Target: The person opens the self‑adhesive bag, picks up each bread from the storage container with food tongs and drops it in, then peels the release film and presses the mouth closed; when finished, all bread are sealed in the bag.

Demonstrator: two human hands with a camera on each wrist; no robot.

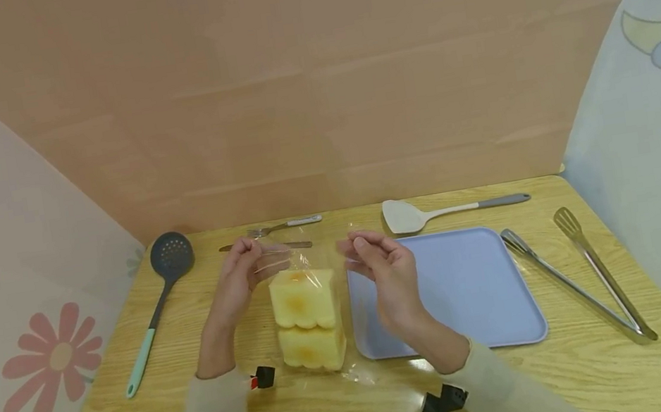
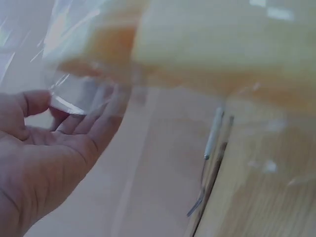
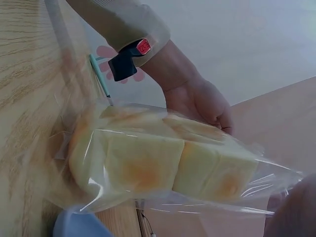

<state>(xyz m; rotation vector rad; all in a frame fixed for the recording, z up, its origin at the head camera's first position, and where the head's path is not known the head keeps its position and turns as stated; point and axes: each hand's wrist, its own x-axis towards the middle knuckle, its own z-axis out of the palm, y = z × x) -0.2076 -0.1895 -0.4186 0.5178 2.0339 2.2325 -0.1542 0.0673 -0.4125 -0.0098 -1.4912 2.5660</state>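
A pale yellow loaf of bread (image 1: pixel 306 309) with browned patches stands upright inside a clear plastic bag (image 3: pixel 269 180), in the middle of the head view. My left hand (image 1: pixel 236 284) pinches the bag's top edge on the left; in the left wrist view, thumb and fingers of that left hand (image 2: pixel 54 148) close on the film. On the other side, my right hand (image 1: pixel 391 275) holds the bag's opposite top edge between thumb and fingers. Only part of the right hand (image 3: pixel 296 212) shows in the right wrist view, beside the gathered film.
A blue tray (image 1: pixel 464 286) lies right of the bread, with metal tongs (image 1: pixel 594 280) beyond it. Behind are a white spatula (image 1: pixel 409 215), a fork (image 1: pixel 282 226) and a knife (image 1: pixel 298 245). A slotted skimmer (image 1: pixel 171 258) lies at the far left. Walls border the table.
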